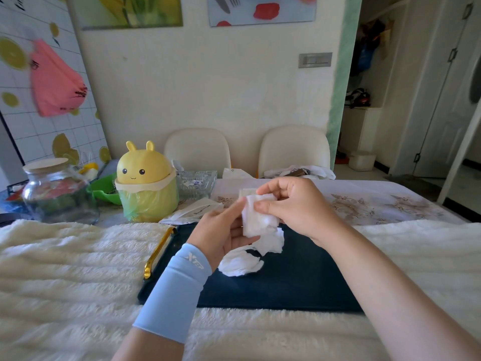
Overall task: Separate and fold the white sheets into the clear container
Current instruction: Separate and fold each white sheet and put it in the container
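Head view: left hand (221, 231) and right hand (295, 204) each grip the white sheets (256, 225), partly covering them.

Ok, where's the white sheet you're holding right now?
Head view, centre: the white sheet is held between the left hand and right hand, above the dark blue tray, with loose sheets lying just below it.

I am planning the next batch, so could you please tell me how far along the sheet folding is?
Done: hard to say; what the clear container holds is too blurred to tell. In hand: the left hand and right hand both hold a white sheet above the dark tray. Left: loose sheets lie crumpled on that tray, not yet folded.
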Motion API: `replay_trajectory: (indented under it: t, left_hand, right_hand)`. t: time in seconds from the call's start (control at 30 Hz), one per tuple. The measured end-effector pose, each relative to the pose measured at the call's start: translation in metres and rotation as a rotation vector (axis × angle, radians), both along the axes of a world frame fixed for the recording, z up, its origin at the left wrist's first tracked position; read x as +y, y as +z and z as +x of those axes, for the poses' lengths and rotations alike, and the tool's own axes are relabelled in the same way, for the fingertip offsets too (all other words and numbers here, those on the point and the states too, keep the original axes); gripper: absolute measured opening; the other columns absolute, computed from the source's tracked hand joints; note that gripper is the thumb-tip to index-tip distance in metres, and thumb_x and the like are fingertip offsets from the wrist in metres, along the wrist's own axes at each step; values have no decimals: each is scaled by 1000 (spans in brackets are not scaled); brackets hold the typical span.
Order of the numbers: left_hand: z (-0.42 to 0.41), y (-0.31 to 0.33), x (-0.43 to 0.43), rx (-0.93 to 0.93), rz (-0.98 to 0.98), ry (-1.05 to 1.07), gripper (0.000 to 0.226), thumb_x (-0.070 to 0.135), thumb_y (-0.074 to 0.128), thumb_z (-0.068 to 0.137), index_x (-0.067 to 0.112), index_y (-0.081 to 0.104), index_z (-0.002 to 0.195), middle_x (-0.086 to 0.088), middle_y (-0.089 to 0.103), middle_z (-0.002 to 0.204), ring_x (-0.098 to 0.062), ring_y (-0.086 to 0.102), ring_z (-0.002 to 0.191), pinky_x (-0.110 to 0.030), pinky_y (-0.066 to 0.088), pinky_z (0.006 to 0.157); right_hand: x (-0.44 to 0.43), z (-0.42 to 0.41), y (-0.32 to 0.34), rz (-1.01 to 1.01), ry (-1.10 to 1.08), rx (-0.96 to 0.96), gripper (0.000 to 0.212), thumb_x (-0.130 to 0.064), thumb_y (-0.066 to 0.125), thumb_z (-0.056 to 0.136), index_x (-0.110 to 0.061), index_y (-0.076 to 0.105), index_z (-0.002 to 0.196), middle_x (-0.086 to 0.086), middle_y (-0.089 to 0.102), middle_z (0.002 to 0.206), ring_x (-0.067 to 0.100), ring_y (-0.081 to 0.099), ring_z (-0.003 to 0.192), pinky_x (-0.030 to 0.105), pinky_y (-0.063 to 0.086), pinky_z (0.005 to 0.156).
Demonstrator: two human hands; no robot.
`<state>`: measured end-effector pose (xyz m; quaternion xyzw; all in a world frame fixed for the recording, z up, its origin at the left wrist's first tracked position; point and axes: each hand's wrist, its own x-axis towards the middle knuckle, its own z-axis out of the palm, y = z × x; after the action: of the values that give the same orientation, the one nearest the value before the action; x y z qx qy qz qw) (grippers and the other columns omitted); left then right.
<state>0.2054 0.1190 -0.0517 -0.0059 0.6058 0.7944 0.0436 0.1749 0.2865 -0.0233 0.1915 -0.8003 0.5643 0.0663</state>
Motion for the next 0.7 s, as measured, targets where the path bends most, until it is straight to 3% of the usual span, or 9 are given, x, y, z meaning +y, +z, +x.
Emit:
replay_trajectory:
  t: [0.07, 0.13, 0.2, 0.3, 0.4, 0.47, 0.57, 0.7]
  left_hand:
    - [1, 0, 0, 34, -37, -34, 47, 40, 67, 84, 2, 69, 113, -17, 74, 108, -28, 71, 103, -40, 59, 87]
    - [2, -1, 0, 83, -110, -60, 37, 26, 74, 81, 2, 71, 109, -15, 75, 107, -26, 71, 102, -35, 59, 88]
    - [3, -3, -2, 107, -164, -65, 23, 5, 73, 84, 4, 72, 107, -13, 75, 105, -26, 72, 101, -33, 59, 88]
    - [1, -4, -6, 116, -230, -70, 30, -4, 72, 82, 5, 70, 111, -15, 75, 107, -29, 72, 101, -38, 58, 90]
    - [-4, -4, -4, 112, -271, -16, 36, -2, 73, 83, 4, 65, 117, -16, 74, 107, -31, 71, 101, -42, 57, 92]
    - [-9, -2, 0, 81, -225, 10, 29, 7, 71, 88, 4, 66, 116, -15, 74, 107, -27, 72, 100, -39, 58, 90]
    - [-15, 4, 5, 51, -215, 13, 28, 25, 71, 89, 6, 71, 110, -12, 75, 105, -24, 72, 100, -36, 59, 86]
    - [-30, 10, 12, 44, -287, 43, 26, 29, 72, 89, 7, 74, 102, -13, 75, 104, -24, 73, 98, -37, 60, 84]
  right_hand:
    - [-1, -1, -2, 36, -58, 17, 16, -21, 84, 80, -28, 74, 90, -12, 71, 83, -4, 61, 64, 18, 50, 60]
    - [1, -2, -3, 71, -70, 6, 24, -27, 83, 82, -30, 72, 103, -11, 68, 97, -6, 60, 77, 16, 50, 68]
    - [7, -4, -3, 104, 10, -87, 44, -29, 79, 85, -30, 64, 126, -9, 63, 112, -2, 61, 97, 20, 49, 80]
    - [15, -6, -5, 104, 166, -229, 50, -22, 77, 88, -27, 60, 135, 0, 72, 111, 11, 70, 94, 34, 57, 83]
    - [20, -11, -8, 61, 158, -226, 36, -16, 76, 88, -25, 68, 122, 7, 76, 107, 27, 72, 101, 49, 55, 96]
    - [23, -13, -9, 54, 166, -229, 27, -15, 75, 89, -21, 72, 115, 11, 75, 108, 32, 69, 106, 52, 54, 96]
    - [28, -16, -9, 54, 180, -241, 27, -15, 76, 89, -20, 72, 115, 10, 75, 108, 30, 69, 106, 49, 56, 95]
    - [37, -21, -2, 78, 183, -252, 33, -15, 76, 88, -22, 69, 120, 5, 76, 107, 22, 72, 99, 34, 60, 86]
